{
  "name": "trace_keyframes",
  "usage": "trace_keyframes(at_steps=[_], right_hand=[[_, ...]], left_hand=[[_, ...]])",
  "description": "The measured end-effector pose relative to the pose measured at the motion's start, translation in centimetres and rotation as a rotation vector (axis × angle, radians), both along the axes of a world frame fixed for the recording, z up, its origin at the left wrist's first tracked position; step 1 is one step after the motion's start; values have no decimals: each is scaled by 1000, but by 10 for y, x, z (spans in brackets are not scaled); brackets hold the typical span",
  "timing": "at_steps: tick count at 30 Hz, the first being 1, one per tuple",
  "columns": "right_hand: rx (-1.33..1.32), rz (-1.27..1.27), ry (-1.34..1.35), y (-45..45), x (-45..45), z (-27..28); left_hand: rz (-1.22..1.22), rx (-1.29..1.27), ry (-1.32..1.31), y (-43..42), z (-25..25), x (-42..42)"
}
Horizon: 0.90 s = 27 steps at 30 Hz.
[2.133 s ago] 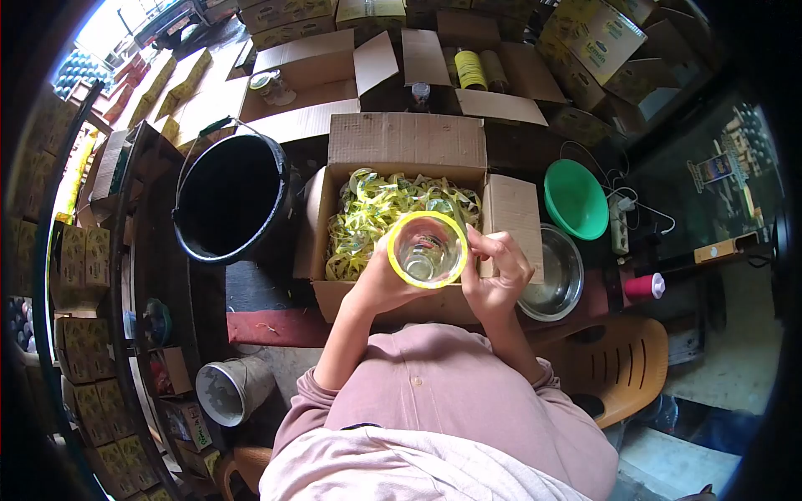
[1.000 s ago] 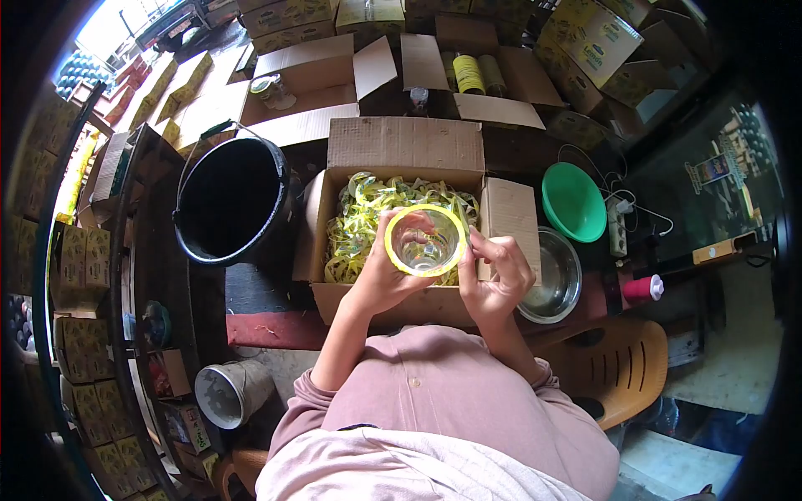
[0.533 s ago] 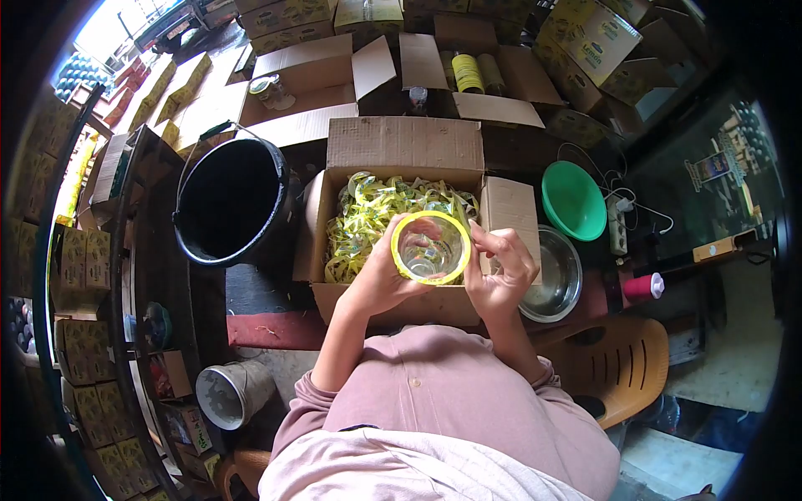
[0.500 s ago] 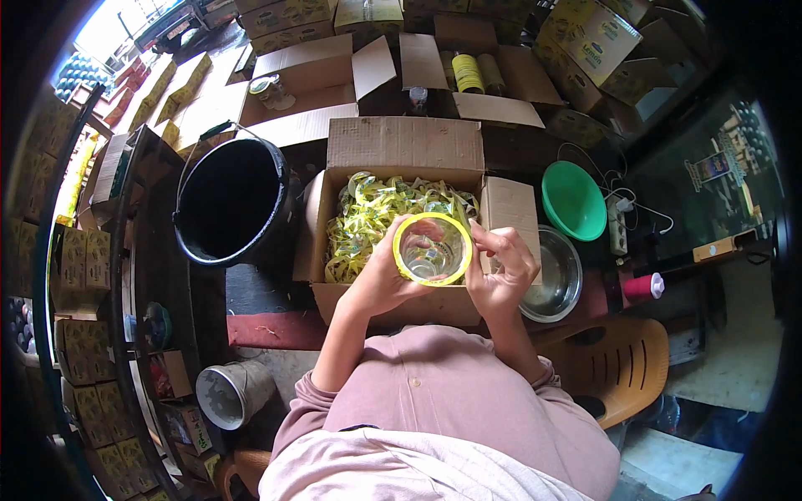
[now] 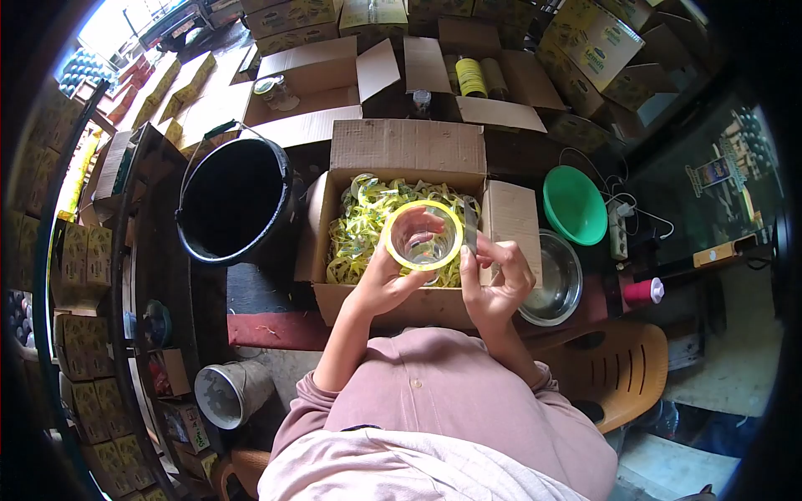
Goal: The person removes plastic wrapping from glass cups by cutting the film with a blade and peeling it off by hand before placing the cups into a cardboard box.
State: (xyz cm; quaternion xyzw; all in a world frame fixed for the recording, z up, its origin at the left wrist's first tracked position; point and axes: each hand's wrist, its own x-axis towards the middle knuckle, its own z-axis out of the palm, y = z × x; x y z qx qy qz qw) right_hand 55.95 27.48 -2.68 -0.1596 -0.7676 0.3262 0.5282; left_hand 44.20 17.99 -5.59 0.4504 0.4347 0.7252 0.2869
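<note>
My left hand [image 5: 384, 280] is wrapped round a clear cup-like cylinder with a yellow rim [image 5: 429, 265], its round opening tilted up toward me. Fingers show through the clear wall. Close to its right side, my right hand [image 5: 499, 280] pinches a thin, flat greyish strip [image 5: 470, 224] that points upward; whether it is a blade or a piece of plastic I cannot tell. The strip stands apart from the yellow rim. Both hands are over the front of an open cardboard box [image 5: 408, 146] full of tangled yellow and clear plastic strips [image 5: 359, 221].
A black bucket [image 5: 234, 200] stands left of the box. On the right are a green basin [image 5: 575, 204], a metal bowl [image 5: 555, 280], a power strip [image 5: 618, 230] and a pink thread spool [image 5: 642, 290]. Open cartons [image 5: 309, 75] line the back; an orange chair [image 5: 622, 367] is at lower right.
The clear cylinder has moved slightly left and up with my left hand. My right hand has drawn away from its rim, and the thin strip in its fingers now shows.
</note>
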Motion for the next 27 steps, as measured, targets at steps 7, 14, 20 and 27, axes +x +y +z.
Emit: trace_keyframes(at_steps=[7,14,20,27], right_hand=[[30,-1,-39,-2,2,-2],[45,-13,-44,-1,2,-1],[0,51,-36,5,2,0],[40,13,-64,2,1,5]], left_hand=[[21,-6,30,0,-3,1],[81,-76,72,1,-5,5],[24,-106,98,-2,-2,2],[12,-139,169,-4,-2,0]])
